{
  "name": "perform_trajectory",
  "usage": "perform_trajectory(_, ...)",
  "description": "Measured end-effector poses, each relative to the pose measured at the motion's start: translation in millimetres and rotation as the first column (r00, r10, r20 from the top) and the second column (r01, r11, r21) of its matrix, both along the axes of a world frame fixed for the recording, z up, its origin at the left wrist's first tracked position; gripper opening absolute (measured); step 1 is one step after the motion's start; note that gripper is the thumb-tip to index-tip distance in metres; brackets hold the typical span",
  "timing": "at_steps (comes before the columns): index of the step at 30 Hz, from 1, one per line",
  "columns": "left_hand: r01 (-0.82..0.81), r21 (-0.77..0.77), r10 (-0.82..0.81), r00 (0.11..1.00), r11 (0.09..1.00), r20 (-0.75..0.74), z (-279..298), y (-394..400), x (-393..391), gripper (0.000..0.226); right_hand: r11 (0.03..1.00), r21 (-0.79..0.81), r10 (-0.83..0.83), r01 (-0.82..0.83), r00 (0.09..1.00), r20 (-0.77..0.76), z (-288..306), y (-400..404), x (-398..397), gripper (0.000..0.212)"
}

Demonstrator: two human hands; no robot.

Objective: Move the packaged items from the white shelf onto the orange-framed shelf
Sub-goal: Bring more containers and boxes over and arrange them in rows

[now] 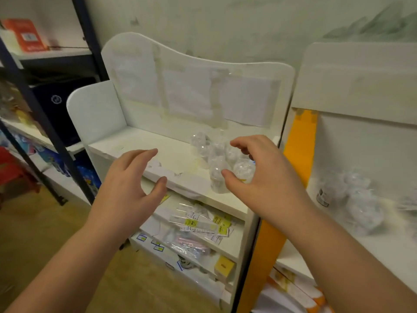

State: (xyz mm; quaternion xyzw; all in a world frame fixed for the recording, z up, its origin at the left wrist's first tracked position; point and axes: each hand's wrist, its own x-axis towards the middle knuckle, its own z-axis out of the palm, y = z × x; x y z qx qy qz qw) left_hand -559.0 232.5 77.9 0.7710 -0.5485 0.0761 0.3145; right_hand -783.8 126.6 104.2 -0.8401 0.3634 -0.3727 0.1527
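Clear plastic is what the right hand (259, 168) is hovering over, fingers spread and curved like a claw above the cluster of packaged items (216, 159), thumb just beside the nearest one but nothing gripped yet as far as can be seen. The left hand (133, 177) is opening wide at about nine o'clock from that cluster, palm facing in, fingers relaxed, holding nothing, with its thumb in front of the front lip of the white shelf (158, 159).

Moving outward, the items are sitting bunched on the top board of the white shelf, toward its right end, round see-through packs pressed close together; exactly how many is hard to tell through the glare. Below them, at six o'clock, flat sleeves with yellow labels (203, 222) are lying on the lower tiers of the same unit; whether those belong to the job is not something the view settles.

Swinging to three o'clock, the orange-framed shelf (297, 154) is standing right beside the white one, and a pile of similar clear packs (352, 199) is already resting on its board, blurred but plainly there. So the job is looking partly done: a batch appears to be across, and the cluster under the hands is still waiting. By my reading both hands are closing in for a scoop of the remaining packs, with a short carry to the right to follow.

At ten o'clock a dark metal rack (45, 114) is holding assorted boxes, well apart from the action.
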Motion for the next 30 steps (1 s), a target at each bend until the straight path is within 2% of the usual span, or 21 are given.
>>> perform_trajectory(7, 0.003, 0.026, -0.004, 1.000, 1.000, 0.028, -0.1, -48.2, 45.1, 0.059, 0.995, 0.064, -0.080, 0.079, 0.997, 0.006, -12.6, -44.7, 62.4, 0.049)
perform_trajectory(15, -0.037, 0.067, 0.025, 0.985, 0.997, 0.172, -2.9, -105.8, 97.1, 0.063, 0.997, 0.027, -0.066, 0.074, 0.975, -0.211, -29.2, -43.5, 101.9, 0.056)
perform_trajectory(20, 0.094, 0.120, -0.114, 0.978, 0.988, 0.174, -30.9, -165.0, 130.9, 0.065, 0.989, 0.093, -0.089, 0.117, 0.961, -0.262, -48.5, -51.5, 123.1, 0.055)
perform_trajectory(24, 0.242, 0.132, -0.259, 0.957, 0.961, 0.133, -48.0, -217.5, 158.2, 0.067, 0.962, 0.078, -0.227, 0.261, 0.927, -0.299, -60.5, -72.8, 150.8, 0.052)
perform_trajectory(30, 0.451, 0.184, -0.475, 0.873, 0.873, 0.109, -62.3, -298.4, 196.6, 0.071, 0.891, 0.088, -0.390, 0.446, 0.849, -0.356, -72.0, -92.6, 189.3, 0.055)
